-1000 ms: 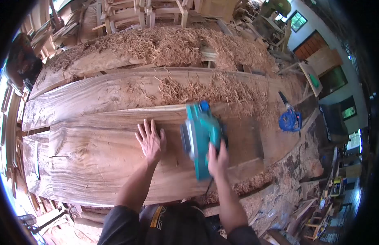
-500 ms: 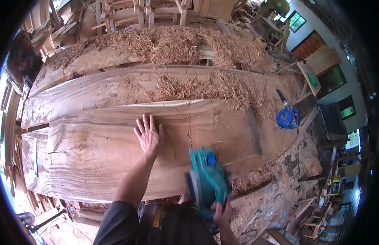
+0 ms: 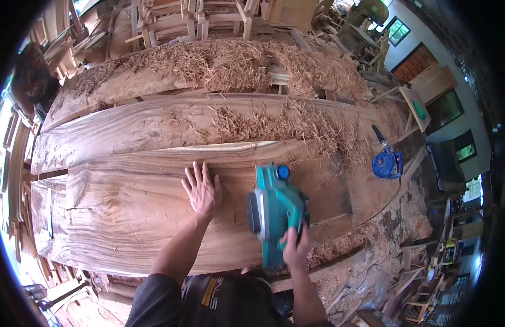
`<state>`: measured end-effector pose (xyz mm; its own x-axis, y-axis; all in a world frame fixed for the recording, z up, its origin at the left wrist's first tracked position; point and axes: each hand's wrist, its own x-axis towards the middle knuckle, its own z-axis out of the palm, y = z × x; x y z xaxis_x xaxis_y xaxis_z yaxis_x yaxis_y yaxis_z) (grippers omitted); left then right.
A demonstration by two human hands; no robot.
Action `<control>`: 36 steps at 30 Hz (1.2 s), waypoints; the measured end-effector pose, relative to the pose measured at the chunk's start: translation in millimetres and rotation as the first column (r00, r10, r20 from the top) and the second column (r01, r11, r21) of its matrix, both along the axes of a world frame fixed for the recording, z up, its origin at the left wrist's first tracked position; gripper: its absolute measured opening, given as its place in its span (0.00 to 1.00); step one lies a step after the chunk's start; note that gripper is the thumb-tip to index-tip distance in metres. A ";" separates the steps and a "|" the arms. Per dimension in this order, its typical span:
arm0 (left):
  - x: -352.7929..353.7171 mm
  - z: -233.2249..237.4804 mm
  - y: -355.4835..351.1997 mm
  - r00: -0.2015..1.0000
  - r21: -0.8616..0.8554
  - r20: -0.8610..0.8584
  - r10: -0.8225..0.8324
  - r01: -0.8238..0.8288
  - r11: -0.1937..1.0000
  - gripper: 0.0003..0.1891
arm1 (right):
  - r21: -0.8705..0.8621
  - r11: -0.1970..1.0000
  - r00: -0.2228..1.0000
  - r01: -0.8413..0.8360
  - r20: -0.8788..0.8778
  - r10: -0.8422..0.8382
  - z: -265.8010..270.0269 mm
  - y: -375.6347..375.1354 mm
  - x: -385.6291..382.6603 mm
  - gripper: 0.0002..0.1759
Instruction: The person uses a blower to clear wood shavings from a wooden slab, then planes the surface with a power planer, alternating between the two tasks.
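Observation:
A teal electric planer (image 3: 277, 210) with a blue round knob rests on the right part of a wide wooden slab (image 3: 127, 207). My right hand (image 3: 297, 246) is wrapped round the planer's rear handle. Flat on the slab, left of the planer, lies my left hand (image 3: 203, 189), its fingers spread and holding nothing. Dark wavy grain runs along the slab, mostly on its left side. The planer's underside is hidden against the wood.
Behind lies a second slab (image 3: 154, 124) strewn with wood shavings (image 3: 285, 122). A blue blower (image 3: 387, 162) sits at the right. Wooden frames (image 3: 195, 22) stand at the back. A person (image 3: 34, 79) is at the far left.
The planer and my right hand have moved forward over the slab, away from my body. My left hand stays spread on the wood. The view has shifted slightly.

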<state>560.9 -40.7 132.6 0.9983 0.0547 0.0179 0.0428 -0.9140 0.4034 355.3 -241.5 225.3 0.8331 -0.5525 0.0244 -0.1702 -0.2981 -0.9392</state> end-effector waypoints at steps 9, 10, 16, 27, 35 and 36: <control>-0.7 8.4 2.1 1.000 0.023 0.008 -0.023 0.022 0.999 0.35 | -0.061 0.997 0.997 -0.055 -0.054 0.052 16.7 -24.1 126.0 0.21; -0.4 7.8 1.9 1.000 0.020 0.017 -0.025 0.024 1.000 0.35 | -0.058 0.997 0.998 -0.048 -0.043 0.046 14.9 -17.2 102.4 0.19; -0.3 1.0 2.9 1.000 0.010 0.023 -0.017 0.017 1.000 0.35 | 0.050 0.998 0.995 -0.029 -0.098 0.034 -3.5 13.2 -111.0 0.20; 0.7 -1.3 0.3 1.000 -0.020 0.014 0.000 0.000 1.000 0.35 | 0.092 0.996 1.000 0.009 -0.025 -0.007 -9.5 13.3 -112.9 0.22; -0.5 4.1 0.9 1.000 -0.002 0.016 -0.013 0.013 1.000 0.35 | -0.007 1.000 0.999 -0.011 -0.030 0.011 17.7 -13.5 102.5 0.18; -4.8 5.6 1.2 0.999 0.014 0.018 -0.028 0.028 1.000 0.35 | -0.065 0.996 0.998 -0.055 -0.040 0.052 16.5 -20.0 117.6 0.20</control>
